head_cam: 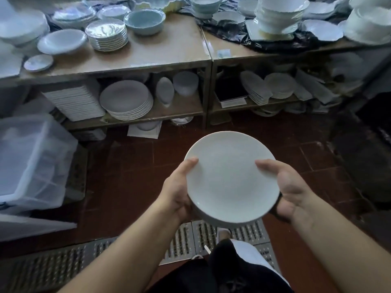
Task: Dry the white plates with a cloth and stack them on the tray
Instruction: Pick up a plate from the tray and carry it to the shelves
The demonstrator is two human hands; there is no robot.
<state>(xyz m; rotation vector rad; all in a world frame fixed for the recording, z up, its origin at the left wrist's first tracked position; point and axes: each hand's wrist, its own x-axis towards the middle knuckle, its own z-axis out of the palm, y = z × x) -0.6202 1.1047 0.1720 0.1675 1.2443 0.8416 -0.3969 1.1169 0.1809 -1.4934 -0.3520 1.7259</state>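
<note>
Plate point(231, 178) — white, round, face up and tipped slightly toward the camera — sits between both hands above a dark red tiled floor point(127, 166). Left hand point(179, 187) grips its left rim: the thumb curls over the top edge near the upper left, and the other fingers go underneath, hidden by the plate. Right hand point(289, 187) grips the right rim the same way, thumb lying across the upper right edge of the plate, palm cupped against the side, remaining fingers out of sight beneath. A dark strip shows just under the right palm at the plate's lower right edge; I cannot tell what it is.

Beyond the fingertips, well apart from the plate, stands a wooden shelf unit point(169, 60). Its top carries a stack of plates point(108, 35), a pale blue bowl point(145, 21) just right of that stack, and shallow white bowls point(62, 41) to the left. On the lower shelf — straight ahead of the left thumb — lies another stack of round plates point(127, 100), with square plates point(74, 102) piled beside it. To the left of the left hand, farther off, is a clear plastic crate point(31, 161). Below the wrists a metal floor grate point(182, 242) runs across the tiles.
</note>
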